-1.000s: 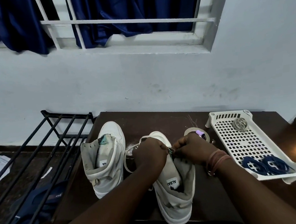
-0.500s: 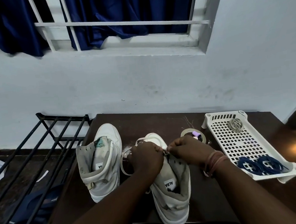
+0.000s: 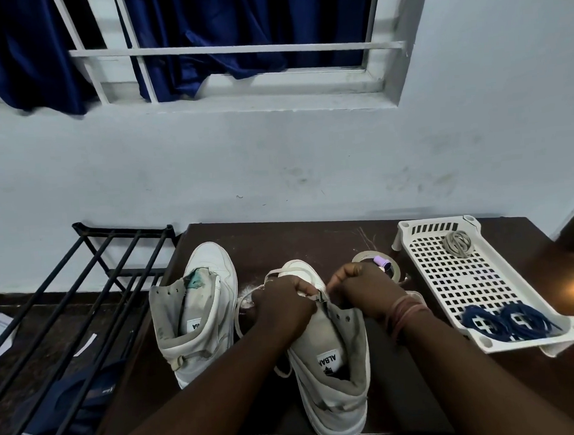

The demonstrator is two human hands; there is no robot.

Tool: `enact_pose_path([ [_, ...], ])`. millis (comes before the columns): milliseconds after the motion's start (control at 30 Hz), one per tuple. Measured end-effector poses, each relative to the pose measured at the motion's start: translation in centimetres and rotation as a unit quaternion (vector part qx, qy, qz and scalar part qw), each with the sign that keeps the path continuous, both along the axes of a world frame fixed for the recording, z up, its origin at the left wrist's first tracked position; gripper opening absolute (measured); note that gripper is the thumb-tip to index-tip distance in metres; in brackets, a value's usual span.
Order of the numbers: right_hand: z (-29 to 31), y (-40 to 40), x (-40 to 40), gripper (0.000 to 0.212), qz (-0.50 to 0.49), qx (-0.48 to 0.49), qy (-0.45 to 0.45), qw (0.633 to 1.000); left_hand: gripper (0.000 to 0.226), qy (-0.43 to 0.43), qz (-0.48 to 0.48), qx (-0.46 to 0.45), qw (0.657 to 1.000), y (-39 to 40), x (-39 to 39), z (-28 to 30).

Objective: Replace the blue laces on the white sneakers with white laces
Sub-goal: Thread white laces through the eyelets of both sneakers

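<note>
At the grip, over the near sneaker's eyelet row: both of your hands meet, knuckles up.
Left hand (image 3: 281, 306): your fingers are curled and pinch the white lace (image 3: 273, 274) at the left eyelet flap.
Right hand (image 3: 364, 288): your fingers are curled tight at the right eyelet flap; the lace end inside this grip is hidden, so you cannot tell exactly what it pinches.
Near sneaker (image 3: 331, 366): directly under the grip, upright on the tabletop (image 3: 314, 239), toe pointing away from you, tongue label showing.
White lace run: loops out to the left of the grip and across the toe beyond it.
Second sneaker (image 3: 197, 310): just left of the grip, upright, unlaced.
Tape roll (image 3: 368, 257): just beyond your right hand, with a small purple item on it.
White tray (image 3: 428, 296): right of the grip, on the tabletop.
Blue laces (image 3: 507, 321): two coils in the tray's near end, well apart from the grip.
Pale coil (image 3: 458, 243): in the tray's far end.
Black rack (image 3: 82, 297): left of the tabletop.
</note>
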State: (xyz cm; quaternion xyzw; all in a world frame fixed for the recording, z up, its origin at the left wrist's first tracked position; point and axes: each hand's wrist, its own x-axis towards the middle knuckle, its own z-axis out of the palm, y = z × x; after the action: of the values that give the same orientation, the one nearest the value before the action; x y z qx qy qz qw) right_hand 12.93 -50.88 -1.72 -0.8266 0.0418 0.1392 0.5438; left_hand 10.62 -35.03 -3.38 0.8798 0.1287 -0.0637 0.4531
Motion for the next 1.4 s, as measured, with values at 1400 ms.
enact_pose_path([
  [1400,1.3,-1.5,1.5,0.014,0.088,-0.275,-0.035,0.957,0.052,-0.043,0.008,-0.170,0.985,2.2,-2.0,2.2],
])
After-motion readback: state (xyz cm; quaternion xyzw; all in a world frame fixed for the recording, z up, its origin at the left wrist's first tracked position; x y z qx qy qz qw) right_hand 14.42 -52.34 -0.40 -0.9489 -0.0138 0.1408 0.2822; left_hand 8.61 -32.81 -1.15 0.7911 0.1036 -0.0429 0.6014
